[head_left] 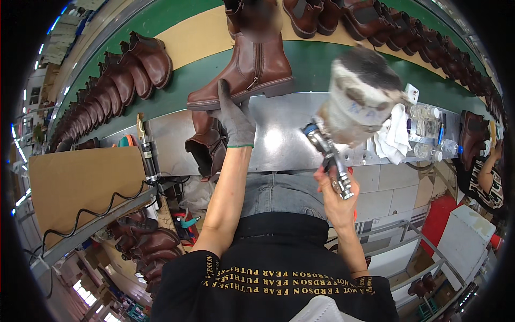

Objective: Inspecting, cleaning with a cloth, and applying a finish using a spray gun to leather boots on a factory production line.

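My left hand (236,123), in a grey glove, grips a brown leather ankle boot (236,80) by its sole, thumb along the near side. The boot is held sideways, toe to the left, with its side zipper showing. In my bare right hand (339,206) is a metal spray gun (328,153). A bulky cup (357,102), whitish with dark stains, sits on the gun and is smeared by motion. The gun is apart from the boot, to its right. Another brown boot (206,153) lies on the metal ledge (279,134) beneath my left wrist.
Brown boots (115,80) line the green and tan conveyor (198,43) on both sides. Right on the ledge are a white cloth (393,134) and clear plastic bottles (424,112). A cardboard sheet (86,182) and black coiled cable (110,209) stand left. Another person's arm (487,172) shows far right.
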`<action>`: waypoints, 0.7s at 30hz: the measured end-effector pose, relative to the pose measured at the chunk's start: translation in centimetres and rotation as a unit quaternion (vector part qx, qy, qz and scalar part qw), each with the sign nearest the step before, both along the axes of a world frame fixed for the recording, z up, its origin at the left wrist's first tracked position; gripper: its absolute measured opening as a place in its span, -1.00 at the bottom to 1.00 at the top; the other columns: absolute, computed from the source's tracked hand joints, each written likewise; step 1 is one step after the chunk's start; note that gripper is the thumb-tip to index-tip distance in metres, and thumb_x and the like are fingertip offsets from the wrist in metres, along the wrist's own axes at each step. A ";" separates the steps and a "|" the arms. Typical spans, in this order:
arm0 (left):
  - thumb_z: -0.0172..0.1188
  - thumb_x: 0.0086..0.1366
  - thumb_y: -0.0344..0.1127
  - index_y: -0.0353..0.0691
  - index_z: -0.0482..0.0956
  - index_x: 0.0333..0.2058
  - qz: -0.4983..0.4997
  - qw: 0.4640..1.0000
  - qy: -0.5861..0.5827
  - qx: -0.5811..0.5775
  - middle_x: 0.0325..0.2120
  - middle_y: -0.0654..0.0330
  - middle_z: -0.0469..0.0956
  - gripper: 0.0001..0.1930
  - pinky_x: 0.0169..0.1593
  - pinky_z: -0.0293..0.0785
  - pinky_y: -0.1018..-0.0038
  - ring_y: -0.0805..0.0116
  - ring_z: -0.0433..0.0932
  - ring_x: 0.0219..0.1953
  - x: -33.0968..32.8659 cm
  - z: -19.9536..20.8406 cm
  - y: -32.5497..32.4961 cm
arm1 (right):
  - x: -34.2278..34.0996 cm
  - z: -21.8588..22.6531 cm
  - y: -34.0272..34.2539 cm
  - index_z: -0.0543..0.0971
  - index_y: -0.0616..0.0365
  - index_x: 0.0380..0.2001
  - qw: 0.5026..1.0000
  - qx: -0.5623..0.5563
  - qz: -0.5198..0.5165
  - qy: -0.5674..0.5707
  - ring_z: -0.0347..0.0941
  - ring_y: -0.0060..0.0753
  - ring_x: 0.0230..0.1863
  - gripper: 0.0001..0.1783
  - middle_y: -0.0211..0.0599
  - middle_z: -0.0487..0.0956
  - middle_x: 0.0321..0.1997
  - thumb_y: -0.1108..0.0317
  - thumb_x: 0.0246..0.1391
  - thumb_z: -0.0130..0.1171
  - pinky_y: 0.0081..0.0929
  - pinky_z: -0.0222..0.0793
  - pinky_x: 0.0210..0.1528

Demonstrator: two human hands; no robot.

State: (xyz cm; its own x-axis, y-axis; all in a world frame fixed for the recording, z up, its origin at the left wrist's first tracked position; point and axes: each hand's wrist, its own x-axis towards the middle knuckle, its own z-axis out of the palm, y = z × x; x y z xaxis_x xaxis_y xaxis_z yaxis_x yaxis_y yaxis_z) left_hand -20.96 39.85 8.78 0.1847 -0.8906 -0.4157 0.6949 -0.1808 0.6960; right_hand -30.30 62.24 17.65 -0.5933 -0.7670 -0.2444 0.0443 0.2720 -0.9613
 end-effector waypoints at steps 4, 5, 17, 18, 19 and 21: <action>0.33 0.11 -0.25 -0.03 -0.02 0.17 -0.011 1.000 0.010 -0.010 0.08 0.19 0.24 -0.23 -0.03 0.46 0.28 0.28 0.33 0.06 0.2 -0.5 0.0 | 0.5 -0.4 -0.4 0.48 0.40 -0.07 0.999 0.013 0.035 0.003 0.50 -0.58 -0.38 -0.61 -0.30 0.56 -0.43 0.48 0.02 0.25 -0.63 0.39 -0.33; 0.33 0.11 -0.26 -0.03 -0.02 0.16 -0.009 1.000 0.006 0.002 0.08 0.19 0.24 -0.23 -0.03 0.46 0.29 0.28 0.34 0.05 0.1 -0.2 0.3 | 0.5 -0.9 -0.5 0.48 0.40 -0.07 0.999 0.024 0.022 0.028 0.49 -0.57 -0.39 -0.61 -0.29 0.56 -0.42 0.48 0.01 0.25 -0.62 0.39 -0.33; 0.31 0.12 -0.22 -0.27 0.07 0.12 -0.014 0.999 -0.037 -0.033 0.00 -0.02 0.30 -0.29 -0.09 0.60 0.14 0.05 0.45 -0.04 -0.3 -0.4 0.8 | 0.4 -2.0 -1.4 0.52 0.37 -0.17 1.000 0.005 -0.019 -0.011 0.36 -0.69 -0.49 -0.69 -0.43 0.48 -0.53 0.43 0.03 0.26 -0.67 0.33 -0.40; 0.30 0.12 -0.22 -0.27 0.09 0.11 -0.005 0.998 -0.053 -0.022 0.00 -0.02 0.31 -0.31 -0.10 0.60 0.14 0.05 0.46 -0.06 -0.4 -0.2 0.8 | 0.3 -2.1 -1.3 0.54 0.35 -0.23 0.999 0.013 -0.050 -0.012 0.35 -0.69 -0.50 -0.75 -0.45 0.48 -0.52 0.43 0.03 0.25 -0.67 0.31 -0.42; 0.30 0.12 -0.22 -0.27 0.09 0.11 -0.003 0.998 -0.052 -0.022 0.00 -0.02 0.31 -0.31 -0.10 0.60 0.14 0.05 0.46 -0.06 -0.5 -0.3 0.6 | 0.1 -2.2 -1.1 0.54 0.35 -0.23 0.999 0.012 -0.049 -0.011 0.35 -0.69 -0.50 -0.75 -0.45 0.48 -0.52 0.43 0.03 0.25 -0.67 0.31 -0.42; 0.30 0.12 -0.22 -0.27 0.13 0.10 0.017 0.999 -0.046 -0.005 0.00 0.00 0.31 -0.33 -0.11 0.61 0.15 0.06 0.45 -0.05 -0.4 -0.4 0.4 | 0.0 -2.1 -0.4 0.54 0.32 -0.26 0.996 -0.017 -0.079 -0.033 0.35 -0.69 -0.50 -0.76 -0.47 0.48 -0.52 0.41 0.03 0.26 -0.67 0.30 -0.43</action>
